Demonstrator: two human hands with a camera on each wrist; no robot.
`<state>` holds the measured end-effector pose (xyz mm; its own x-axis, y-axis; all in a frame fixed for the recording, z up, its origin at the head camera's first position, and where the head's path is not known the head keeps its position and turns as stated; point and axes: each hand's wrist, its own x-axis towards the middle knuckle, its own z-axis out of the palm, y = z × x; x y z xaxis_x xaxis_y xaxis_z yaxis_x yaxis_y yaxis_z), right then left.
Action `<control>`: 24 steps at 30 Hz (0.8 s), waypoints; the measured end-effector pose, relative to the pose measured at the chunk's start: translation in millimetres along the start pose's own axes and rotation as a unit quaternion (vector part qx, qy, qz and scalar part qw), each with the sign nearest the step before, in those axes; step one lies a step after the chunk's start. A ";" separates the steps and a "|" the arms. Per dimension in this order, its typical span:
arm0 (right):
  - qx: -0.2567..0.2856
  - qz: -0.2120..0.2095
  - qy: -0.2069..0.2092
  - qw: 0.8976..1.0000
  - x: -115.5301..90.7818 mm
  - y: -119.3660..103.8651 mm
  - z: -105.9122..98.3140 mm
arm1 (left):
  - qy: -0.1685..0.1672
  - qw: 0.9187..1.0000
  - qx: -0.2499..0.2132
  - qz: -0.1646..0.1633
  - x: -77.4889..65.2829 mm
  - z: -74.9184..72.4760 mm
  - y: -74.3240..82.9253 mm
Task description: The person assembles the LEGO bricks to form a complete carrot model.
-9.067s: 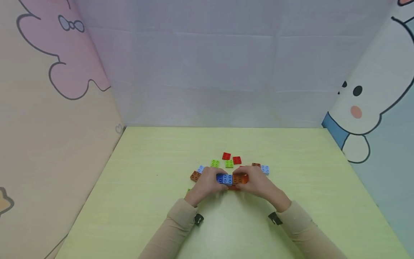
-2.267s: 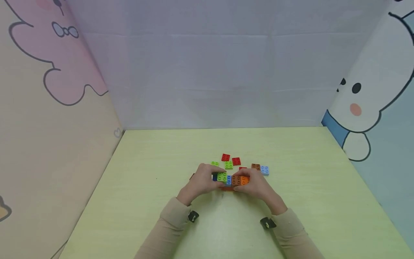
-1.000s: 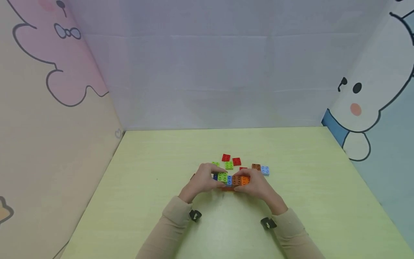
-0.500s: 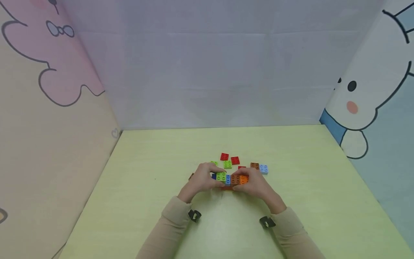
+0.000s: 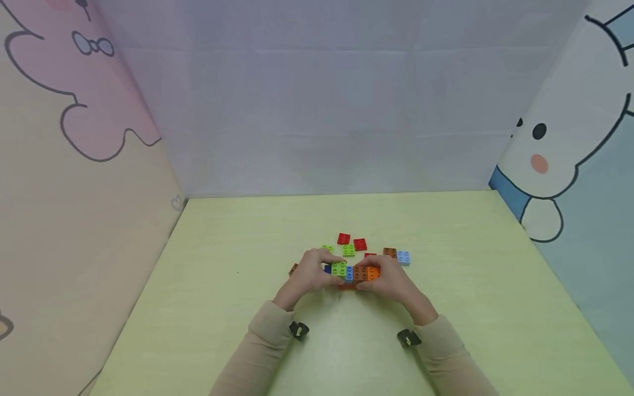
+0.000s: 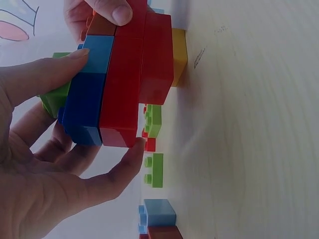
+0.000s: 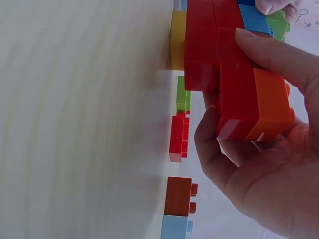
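Observation:
Both hands hold one stack of toy building bricks between them, close over the table. My left hand (image 5: 312, 272) grips its left end, thumb on a light blue brick (image 6: 97, 54) beside a dark blue brick (image 6: 84, 109). A green brick (image 5: 339, 269) sits on top there. My right hand (image 5: 391, 278) grips the other end, thumb on a red brick (image 7: 239, 79); a brown brick (image 5: 361, 274) and an orange brick (image 7: 273, 104) form the upper layer. Red bricks make the layers below, with a yellow brick (image 6: 179, 57) at the bottom.
Loose bricks lie beyond the hands: red bricks (image 5: 344, 238), green bricks (image 5: 349, 251), a brown brick (image 5: 389, 253) and a light blue brick (image 5: 403, 258) at right. Another brown brick (image 5: 293, 269) shows left of my left hand, partly covered. Walls stand behind and beside the table (image 5: 223, 236).
Since the oldest frame, the green brick has come onto the stack's blue end, and a green brick left of my left hand no longer shows. Over the last two seconds both hands have stayed nearly still.

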<state>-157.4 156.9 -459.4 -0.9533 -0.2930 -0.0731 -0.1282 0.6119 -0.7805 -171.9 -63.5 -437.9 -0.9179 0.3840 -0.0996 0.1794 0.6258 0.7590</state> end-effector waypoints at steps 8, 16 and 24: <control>-0.013 -0.011 -0.011 1.000 2.5 0.7 -3.1 | -0.004 1.000 0.006 0.003 2.7 -0.1 0.5; -0.041 -0.034 -0.023 0.998 0.3 2.6 -9.5 | 0.004 1.000 0.011 -0.003 2.0 0.2 -1.1; -0.023 -0.060 -0.025 0.998 -7.5 12.8 -29.9 | 0.007 1.000 -0.001 -0.008 1.9 1.3 0.7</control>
<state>-160.1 188.9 -450.3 -0.9161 -0.4008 -0.0128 -0.2532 0.6027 -0.7567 -173.0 -61.5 -438.5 -0.9256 0.3644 -0.1028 0.1638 0.6301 0.7590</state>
